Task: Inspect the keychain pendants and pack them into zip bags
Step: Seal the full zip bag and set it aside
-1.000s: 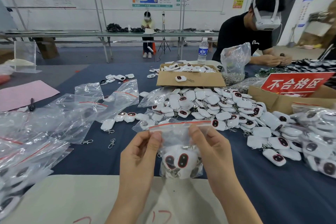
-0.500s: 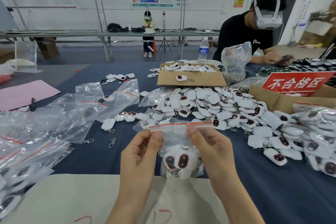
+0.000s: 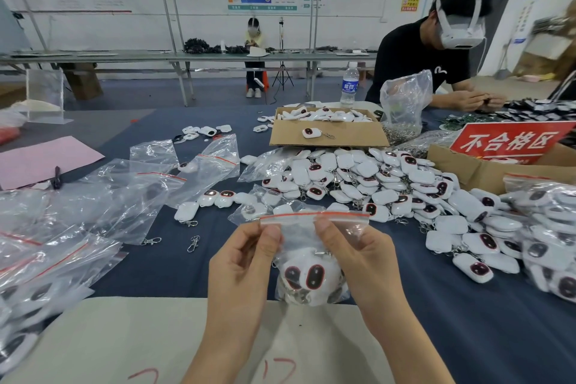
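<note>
Holding the zip bag [image 3: 311, 241] up by its top, you've got both hands on it. Your left hand [image 3: 243, 268] pinches the plastic just under the red seal strip [image 3: 296, 214] near its left end. Your right hand [image 3: 361, 259] pinches it around the middle, and the two thumb tips are close together but not touching. Both pinches look snug, fingers curled behind the bag.

The pendants [image 3: 307, 277] inside are bunched at the bottom, hanging right below and between your two grips. Can't tell if the seal is fully closed.

Beyond your right grip and off to that side is the big loose pile of pendants [image 3: 374, 184] on the blue table cover [image 3: 156, 271]. Out past your left grip lie the empty zip bags [image 3: 124, 193], with two loose metal clasps [image 3: 193, 243] nearer that hand. Under your wrists is a pale sheet [image 3: 124, 340].
</note>
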The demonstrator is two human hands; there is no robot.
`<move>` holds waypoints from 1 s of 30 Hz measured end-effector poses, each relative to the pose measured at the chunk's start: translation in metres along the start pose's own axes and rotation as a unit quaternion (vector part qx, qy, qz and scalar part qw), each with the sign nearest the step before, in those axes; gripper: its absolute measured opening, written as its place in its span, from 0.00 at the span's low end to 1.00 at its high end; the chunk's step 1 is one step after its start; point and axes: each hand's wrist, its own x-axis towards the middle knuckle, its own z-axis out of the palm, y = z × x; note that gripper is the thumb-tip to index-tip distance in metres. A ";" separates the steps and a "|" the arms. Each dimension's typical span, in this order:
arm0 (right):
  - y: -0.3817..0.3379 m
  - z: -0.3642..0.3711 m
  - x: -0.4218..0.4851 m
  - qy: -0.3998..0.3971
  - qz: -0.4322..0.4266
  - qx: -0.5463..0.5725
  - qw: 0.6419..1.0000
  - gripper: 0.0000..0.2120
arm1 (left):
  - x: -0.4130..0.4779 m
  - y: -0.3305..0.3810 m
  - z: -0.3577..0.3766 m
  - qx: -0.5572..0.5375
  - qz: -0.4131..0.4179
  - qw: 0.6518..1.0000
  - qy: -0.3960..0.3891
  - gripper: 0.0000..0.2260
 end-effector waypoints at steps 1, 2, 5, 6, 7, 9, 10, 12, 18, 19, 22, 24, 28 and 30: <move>0.000 0.000 0.000 0.000 -0.001 0.003 1.000 0.11 | 0.000 0.000 0.000 0.001 0.000 1.000 -0.001 0.06; 0.000 0.000 0.000 0.001 -0.003 0.006 1.000 0.11 | 0.000 0.000 0.000 0.003 0.001 1.000 -0.003 0.06; -0.001 0.000 0.000 -0.004 -0.007 0.006 1.000 0.11 | 0.000 0.000 0.000 0.006 0.002 1.000 -0.004 0.06; -0.001 0.000 0.000 -0.006 -0.005 0.005 1.000 0.12 | 0.000 0.000 -0.001 0.006 0.002 1.000 -0.004 0.07; -0.001 0.000 0.000 -0.008 -0.003 0.005 1.000 0.13 | 0.000 0.000 -0.001 0.005 0.002 1.000 -0.004 0.07; -0.001 -0.001 0.000 -0.008 -0.004 0.004 1.000 0.13 | 0.000 0.001 -0.002 0.004 0.002 1.000 -0.009 0.06; -0.001 -0.001 0.000 -0.009 -0.007 0.003 1.000 0.13 | 0.000 0.001 -0.002 0.004 0.001 1.000 -0.015 0.06; -0.001 -0.001 -0.001 -0.016 -0.011 -0.001 1.000 0.11 | 0.000 0.002 -0.003 0.003 0.001 0.999 -0.035 0.06; -0.003 0.001 -0.004 -0.029 -0.016 -0.009 0.999 0.06 | -0.002 0.005 -0.001 -0.007 -0.002 0.997 -0.080 0.06; -0.003 0.001 -0.004 -0.033 -0.014 -0.008 0.999 0.07 | -0.002 0.005 -0.001 -0.007 -0.004 0.997 -0.082 0.06; -0.002 -0.001 -0.005 -0.033 -0.005 -0.026 0.999 0.04 | -0.002 0.003 -0.001 -0.003 -0.006 0.997 -0.082 0.05; -0.001 -0.001 -0.005 -0.029 -0.001 -0.043 0.999 0.03 | -0.002 0.003 -0.001 0.001 -0.007 0.997 -0.079 0.07; -0.005 0.001 -0.007 -0.042 -0.017 -0.031 0.998 0.05 | -0.003 0.003 -0.001 -0.001 -0.004 0.997 -0.080 0.06; -0.004 0.002 -0.007 -0.047 -0.035 -0.030 0.998 0.07 | -0.003 0.004 -0.001 0.001 0.002 0.997 -0.082 0.06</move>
